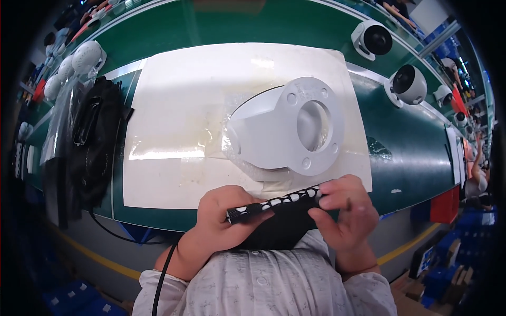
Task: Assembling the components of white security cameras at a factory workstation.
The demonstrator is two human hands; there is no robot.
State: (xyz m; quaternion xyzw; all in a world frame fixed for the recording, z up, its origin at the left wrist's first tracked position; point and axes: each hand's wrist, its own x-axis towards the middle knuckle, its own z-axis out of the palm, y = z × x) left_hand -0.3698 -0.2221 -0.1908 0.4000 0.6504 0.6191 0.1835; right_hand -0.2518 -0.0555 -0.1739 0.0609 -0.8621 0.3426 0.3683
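In front of my body I hold a black sheet with white oval pads [287, 199] in a row along its upper edge. My left hand [226, 213] is closed round the left end, its thumb lying along the near side. At the other end, the fingertips of my right hand [345, 210] are closed on the pad-lined edge; whether they pinch a single pad is hidden. Just beyond my hands a white plastic housing [258, 129] lies on its side, its round flange with a large hole [336, 126] facing right. Clear bubble wrap [227, 142] shows beneath it.
A white board [168, 179] covers the middle of the green table [416, 147]. Black bags [97, 142] and clear plastic lie at left, near white domes [87, 57]. White cameras with black fronts [372, 39] stand at the right rear. A black cable [164, 279] crosses my left forearm.
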